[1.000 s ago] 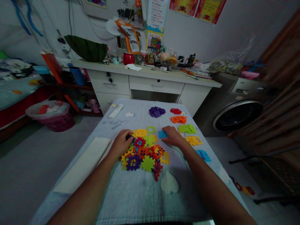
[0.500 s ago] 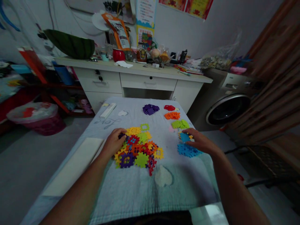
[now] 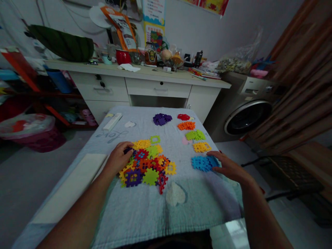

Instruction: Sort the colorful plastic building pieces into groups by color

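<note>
My left hand (image 3: 119, 158) rests at the left edge of a mixed heap of toothed plastic building pieces (image 3: 150, 176). Its fingers curl round a dark purple piece (image 3: 129, 150), partly hidden by the hand. Reaching over the right side of the cloth, my right hand (image 3: 228, 167) has thumb and fingertips on a blue piece (image 3: 213, 161). This piece lies at the right end of the blue pile (image 3: 201, 163). Just behind are yellow pieces (image 3: 201, 147), then green pieces (image 3: 195, 135), orange pieces (image 3: 186, 125) and red pieces (image 3: 183, 117).
Purple pieces (image 3: 162, 119) form a pile at the far middle of the cloth-covered table (image 3: 145, 211). A long white box (image 3: 72, 186) lies along the left side. A white desk (image 3: 158, 83) stands beyond, with a washing machine (image 3: 241, 103) to its right.
My right hand has moved the blue piece from above the yellow pieces down to the blue pile, uncovering the yellow ones. The left hand stays by the heap. The view has shifted slightly.
</note>
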Demonstrator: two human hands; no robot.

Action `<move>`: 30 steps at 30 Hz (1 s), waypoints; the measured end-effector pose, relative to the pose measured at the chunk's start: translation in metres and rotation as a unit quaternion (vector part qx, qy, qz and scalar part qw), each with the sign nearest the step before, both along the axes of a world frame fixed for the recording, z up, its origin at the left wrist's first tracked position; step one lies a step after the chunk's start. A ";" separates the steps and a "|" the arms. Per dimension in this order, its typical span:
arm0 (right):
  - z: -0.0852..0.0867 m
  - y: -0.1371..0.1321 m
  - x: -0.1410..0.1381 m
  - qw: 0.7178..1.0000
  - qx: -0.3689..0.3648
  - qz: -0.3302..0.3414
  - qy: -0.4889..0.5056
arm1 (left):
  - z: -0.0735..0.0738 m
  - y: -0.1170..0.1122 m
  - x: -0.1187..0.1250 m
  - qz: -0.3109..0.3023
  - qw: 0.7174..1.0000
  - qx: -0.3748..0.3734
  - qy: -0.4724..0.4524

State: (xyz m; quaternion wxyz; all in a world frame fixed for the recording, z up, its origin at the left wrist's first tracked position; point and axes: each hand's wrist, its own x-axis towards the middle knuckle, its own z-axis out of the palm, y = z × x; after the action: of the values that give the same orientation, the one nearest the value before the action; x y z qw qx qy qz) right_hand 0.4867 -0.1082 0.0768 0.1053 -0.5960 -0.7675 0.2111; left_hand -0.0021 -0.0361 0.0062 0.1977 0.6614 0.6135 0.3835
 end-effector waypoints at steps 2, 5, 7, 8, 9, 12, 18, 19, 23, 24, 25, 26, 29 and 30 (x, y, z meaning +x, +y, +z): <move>0.002 0.000 -0.004 1.000 -0.009 -0.001 -0.007 | 0.000 0.000 0.000 -0.001 1.000 0.001 -0.001; 0.007 0.000 -0.007 1.000 -0.018 0.003 -0.022 | 0.000 0.000 -0.001 -0.006 1.000 0.003 0.003; 0.011 0.001 -0.010 0.999 -0.013 -0.001 -0.029 | 0.001 0.000 -0.001 -0.011 1.000 0.004 0.005; 0.013 0.002 -0.012 1.000 -0.006 -0.003 -0.030 | 0.001 0.000 -0.001 -0.014 1.000 0.004 0.005; 0.016 0.004 -0.016 1.000 0.006 -0.005 -0.030 | 0.001 0.000 -0.001 -0.017 1.000 0.005 0.004; 0.025 0.014 -0.041 0.999 0.042 0.007 -0.025 | 0.002 -0.001 0.001 -0.015 1.000 0.011 -0.002; 0.029 0.049 -0.144 0.988 0.077 0.132 0.000 | 0.007 -0.003 0.004 -0.009 1.000 0.015 -0.017; 0.025 0.056 -0.162 0.986 0.079 0.145 -0.004 | 0.007 -0.003 0.003 -0.009 1.000 0.016 -0.018; 0.002 0.090 -0.217 0.988 0.069 0.136 -0.019 | 0.006 -0.004 0.001 -0.016 1.000 0.018 -0.009; -0.004 0.099 -0.225 0.990 0.069 0.120 -0.020 | 0.006 -0.004 0.000 -0.019 1.000 0.020 -0.006; -0.010 0.108 -0.231 0.991 0.069 0.108 -0.020 | 0.005 -0.004 0.000 -0.020 1.000 0.023 -0.003; -0.015 0.117 -0.236 0.993 0.069 0.099 -0.020 | 0.005 -0.003 0.000 -0.021 0.999 0.024 -0.001; -0.026 0.136 -0.243 0.994 0.056 0.091 -0.026 | 0.004 -0.003 0.000 -0.020 1.000 0.022 0.002; -0.028 0.140 -0.244 0.994 0.051 0.091 -0.029 | 0.004 -0.003 0.000 -0.020 1.000 0.021 0.001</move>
State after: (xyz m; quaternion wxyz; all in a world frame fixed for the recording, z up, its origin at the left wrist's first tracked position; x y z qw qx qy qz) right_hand 0.2424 0.0314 0.0491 0.0936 -0.5232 -0.8313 0.1626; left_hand -0.0025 -0.0391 0.0107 0.1911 0.6778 0.5921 0.3918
